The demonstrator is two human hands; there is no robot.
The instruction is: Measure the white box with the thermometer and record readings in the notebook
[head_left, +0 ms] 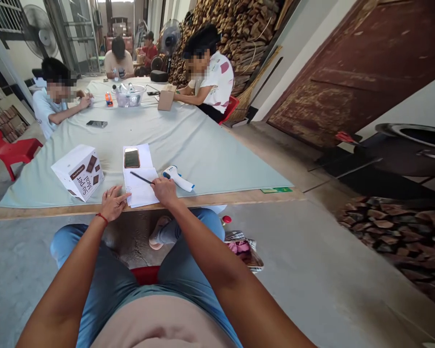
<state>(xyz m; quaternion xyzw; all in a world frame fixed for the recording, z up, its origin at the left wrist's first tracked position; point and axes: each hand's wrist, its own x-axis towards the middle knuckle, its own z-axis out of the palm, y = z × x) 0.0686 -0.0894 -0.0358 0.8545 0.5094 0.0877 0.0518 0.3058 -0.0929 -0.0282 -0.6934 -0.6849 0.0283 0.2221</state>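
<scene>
My right hand (165,191) is closed around a dark pen (141,177), whose long end points up and left over a white sheet of paper (141,192). With fingers spread, my left hand (114,203) rests at the table edge, a fingertip touching the paper's lower left corner. A phone (132,157) lies on the upper part of the paper. Just right of the paper is a white and blue infrared thermometer (178,179). To the left stands a white box (80,171) printed "Super Meal".
The table (217,154) has a pale green cloth. Farther back are another phone (96,124), a clear plastic basin (129,98) of bottles, an orange bottle (108,99) and a cardboard box (166,98). Several people sit around. A bag (244,249) lies on the floor by my right leg.
</scene>
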